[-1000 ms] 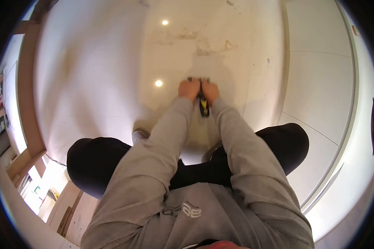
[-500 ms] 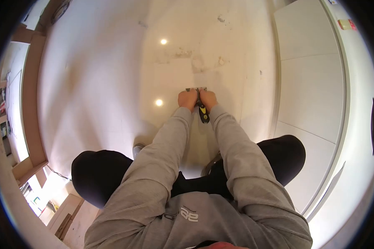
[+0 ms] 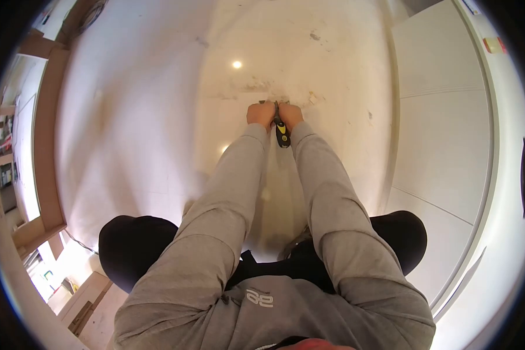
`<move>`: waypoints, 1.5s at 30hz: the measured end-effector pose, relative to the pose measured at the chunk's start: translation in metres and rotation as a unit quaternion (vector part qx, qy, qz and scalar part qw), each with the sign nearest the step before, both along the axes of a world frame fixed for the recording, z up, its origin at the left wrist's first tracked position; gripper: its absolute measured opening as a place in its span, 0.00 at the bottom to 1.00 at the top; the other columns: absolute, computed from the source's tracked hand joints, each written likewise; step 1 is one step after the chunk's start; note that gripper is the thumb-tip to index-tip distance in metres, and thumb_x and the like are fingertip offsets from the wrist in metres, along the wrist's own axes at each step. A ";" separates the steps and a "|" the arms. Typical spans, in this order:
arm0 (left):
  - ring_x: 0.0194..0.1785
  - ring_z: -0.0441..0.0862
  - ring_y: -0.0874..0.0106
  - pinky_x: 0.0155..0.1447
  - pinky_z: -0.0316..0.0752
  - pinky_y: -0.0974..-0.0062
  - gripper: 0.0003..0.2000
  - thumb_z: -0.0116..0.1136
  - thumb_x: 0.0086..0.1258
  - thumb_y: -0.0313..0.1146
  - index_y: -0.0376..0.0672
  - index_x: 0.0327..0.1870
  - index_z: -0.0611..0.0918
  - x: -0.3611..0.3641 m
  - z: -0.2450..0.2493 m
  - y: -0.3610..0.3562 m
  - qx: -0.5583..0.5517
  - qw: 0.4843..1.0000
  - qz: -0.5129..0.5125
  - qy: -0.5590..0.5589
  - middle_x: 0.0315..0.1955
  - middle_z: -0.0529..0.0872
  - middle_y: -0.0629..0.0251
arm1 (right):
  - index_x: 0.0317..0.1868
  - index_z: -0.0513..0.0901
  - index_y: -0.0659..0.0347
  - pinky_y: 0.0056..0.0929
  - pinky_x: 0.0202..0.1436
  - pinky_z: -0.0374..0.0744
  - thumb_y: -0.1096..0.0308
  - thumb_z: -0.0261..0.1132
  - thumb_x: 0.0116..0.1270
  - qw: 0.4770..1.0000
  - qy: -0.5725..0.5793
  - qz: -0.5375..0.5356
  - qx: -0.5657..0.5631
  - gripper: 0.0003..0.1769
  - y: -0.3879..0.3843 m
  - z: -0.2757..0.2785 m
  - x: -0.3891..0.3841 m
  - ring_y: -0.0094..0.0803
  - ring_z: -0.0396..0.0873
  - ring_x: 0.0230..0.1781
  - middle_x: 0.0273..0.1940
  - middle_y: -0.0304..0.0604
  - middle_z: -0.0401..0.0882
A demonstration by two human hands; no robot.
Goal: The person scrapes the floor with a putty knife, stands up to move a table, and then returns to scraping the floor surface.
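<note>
On the pale, glossy floor [image 3: 157,151] is a scraper [image 3: 283,135] with a black and yellow handle. Its handle points back toward me, and its wide head is at the far end, mostly covered by my fingers. My left hand [image 3: 261,114] is closed on the left side of the head, and my right hand [image 3: 290,114] is closed on the right side. Both arms are stretched forward between my knees. Just beyond the hands lie brownish residue marks [image 3: 312,97] on the floor. The scraper's edge and its contact with the floor are hidden.
White panels [image 3: 440,128] run along the right side. A brown wooden frame [image 3: 48,140] stands along the left, with shelved items behind it. Wooden boards [image 3: 90,303] lie at lower left. A darker spot [image 3: 314,36] marks the floor farther ahead.
Both hands and the scraper have moved forward, away from me, and now reach the residue marks. My arms are straighter, and my view has shifted slightly.
</note>
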State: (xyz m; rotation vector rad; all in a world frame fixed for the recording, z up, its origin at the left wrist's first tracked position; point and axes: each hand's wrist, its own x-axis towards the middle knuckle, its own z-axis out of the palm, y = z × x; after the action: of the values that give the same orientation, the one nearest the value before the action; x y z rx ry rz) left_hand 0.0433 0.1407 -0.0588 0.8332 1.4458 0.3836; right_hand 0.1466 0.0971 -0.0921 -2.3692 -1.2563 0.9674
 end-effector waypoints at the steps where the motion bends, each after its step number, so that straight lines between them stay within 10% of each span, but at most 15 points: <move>1: 0.32 0.87 0.55 0.35 0.80 0.62 0.22 0.54 0.63 0.43 0.25 0.35 0.83 -0.005 -0.014 0.001 0.061 0.993 -0.085 0.057 0.31 0.87 0.42 | 0.38 0.83 0.64 0.52 0.46 0.79 0.61 0.48 0.72 0.999 -0.033 0.008 -0.003 0.19 -0.004 0.000 -0.005 0.55 0.85 0.41 0.40 0.60 0.85; 3: 0.34 0.87 0.55 0.40 0.81 0.62 0.23 0.54 0.64 0.45 0.25 0.36 0.84 -0.022 -0.078 -0.014 0.229 0.936 -0.216 0.158 0.31 0.87 0.41 | 0.38 0.83 0.63 0.52 0.46 0.79 0.61 0.48 0.71 0.998 -0.059 0.011 -0.006 0.19 -0.013 0.008 -0.015 0.54 0.85 0.41 0.39 0.61 0.85; 6: 0.35 0.87 0.54 0.45 0.80 0.63 0.25 0.55 0.64 0.47 0.25 0.37 0.84 -0.015 -0.064 -0.015 0.145 0.946 -0.184 0.226 0.33 0.87 0.40 | 0.42 0.83 0.67 0.49 0.50 0.79 0.59 0.45 0.74 0.991 -0.005 -0.130 -0.035 0.23 -0.021 0.025 -0.029 0.57 0.84 0.42 0.40 0.62 0.85; 9: 0.30 0.86 0.59 0.32 0.79 0.65 0.21 0.57 0.66 0.43 0.26 0.34 0.84 -0.001 -0.044 0.022 0.097 0.987 -0.107 0.072 0.29 0.87 0.46 | 0.42 0.83 0.70 0.47 0.52 0.79 0.57 0.44 0.75 0.989 -0.102 0.106 0.007 0.25 0.019 0.002 0.008 0.58 0.83 0.43 0.40 0.63 0.84; 14: 0.22 0.82 0.65 0.22 0.74 0.68 0.18 0.58 0.68 0.40 0.29 0.30 0.81 -0.001 -0.001 0.024 -0.035 0.997 0.062 -0.041 0.23 0.84 0.53 | 0.38 0.84 0.70 0.48 0.51 0.79 0.57 0.46 0.75 0.992 -0.065 0.101 0.025 0.26 0.031 -0.015 0.010 0.59 0.83 0.42 0.40 0.64 0.84; 16: 0.23 0.82 0.66 0.21 0.73 0.69 0.17 0.59 0.68 0.41 0.31 0.29 0.80 -0.020 -0.031 -0.018 0.108 0.993 -0.028 -0.040 0.23 0.84 0.52 | 0.39 0.84 0.70 0.49 0.52 0.77 0.53 0.48 0.74 0.999 -0.002 0.020 0.029 0.28 -0.005 -0.005 -0.003 0.60 0.82 0.44 0.40 0.65 0.83; 20: 0.34 0.86 0.57 0.36 0.78 0.63 0.22 0.56 0.69 0.46 0.28 0.32 0.83 -0.011 -0.009 -0.076 0.003 0.998 -0.012 0.061 0.29 0.86 0.45 | 0.40 0.85 0.72 0.49 0.55 0.75 0.45 0.51 0.72 0.977 0.095 -0.185 0.049 0.33 -0.078 0.021 -0.017 0.61 0.80 0.49 0.42 0.68 0.82; 24: 0.45 0.85 0.47 0.53 0.75 0.59 0.28 0.53 0.69 0.52 0.26 0.37 0.85 0.004 -0.009 -0.087 0.058 0.994 -0.037 0.085 0.36 0.87 0.40 | 0.40 0.85 0.73 0.47 0.50 0.77 0.46 0.52 0.72 0.988 -0.042 -0.143 0.039 0.32 -0.076 -0.010 0.002 0.59 0.82 0.42 0.38 0.68 0.83; 28: 0.50 0.83 0.46 0.56 0.75 0.59 0.28 0.49 0.70 0.51 0.27 0.38 0.85 0.031 -0.045 -0.090 0.088 0.969 -0.182 0.145 0.39 0.86 0.38 | 0.50 0.83 0.65 0.47 0.55 0.77 0.50 0.44 0.77 0.984 0.094 -0.145 -0.042 0.28 -0.106 -0.027 0.030 0.57 0.82 0.48 0.44 0.63 0.84; 32: 0.51 0.83 0.47 0.57 0.75 0.59 0.27 0.50 0.68 0.50 0.27 0.40 0.85 0.048 -0.003 -0.119 0.055 0.972 -0.123 0.195 0.41 0.86 0.39 | 0.47 0.82 0.63 0.48 0.47 0.80 0.58 0.44 0.78 0.995 -0.071 0.041 -0.058 0.22 -0.123 0.023 0.046 0.55 0.84 0.44 0.41 0.59 0.85; 45: 0.51 0.84 0.47 0.56 0.77 0.59 0.26 0.50 0.66 0.47 0.24 0.41 0.84 0.046 0.023 -0.080 0.021 0.974 -0.142 0.175 0.41 0.86 0.37 | 0.39 0.80 0.58 0.51 0.41 0.79 0.62 0.50 0.73 0.989 -0.130 0.065 -0.031 0.14 -0.092 -0.007 0.053 0.51 0.85 0.37 0.35 0.56 0.85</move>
State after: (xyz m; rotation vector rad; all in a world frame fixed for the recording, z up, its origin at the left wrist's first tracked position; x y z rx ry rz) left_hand 0.0896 0.0602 -0.0359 1.1684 1.6140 0.0490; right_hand 0.2001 0.0051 -0.0993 -2.5538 -1.5114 0.7586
